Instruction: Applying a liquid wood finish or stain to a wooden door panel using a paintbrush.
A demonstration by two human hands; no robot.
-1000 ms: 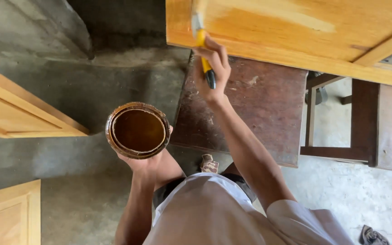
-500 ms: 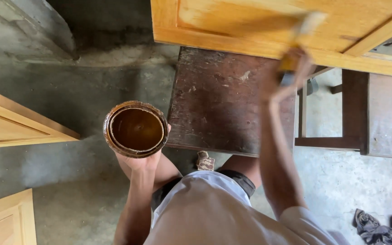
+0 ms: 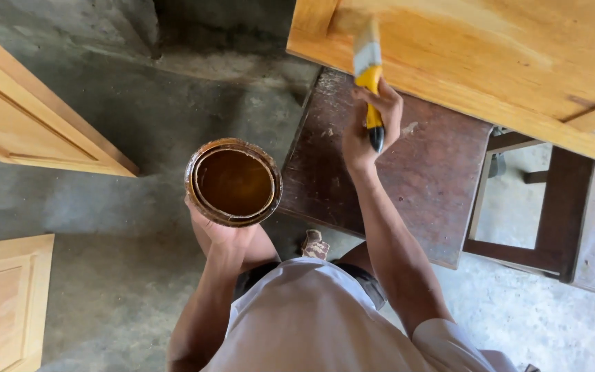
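Gripping brush [image 3: 368,76] handle, right hand [image 3: 370,124] closed; brush long axis points far, bristles on door panel [image 3: 504,48]. Left hand [image 3: 218,231] cups can [image 3: 234,182], near-left of brush.

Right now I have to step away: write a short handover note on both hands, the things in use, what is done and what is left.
Left hand: holds the open can of brown finish from below, level, over the floor.
Right hand: grips the yellow-handled brush, bristles on the near edge of the wooden door panel.
The panel lies across a dark wooden stool.
Done: the panel's surface looks glossy, amber.
Left: two paler panels lie on the left, apparently uncoated.
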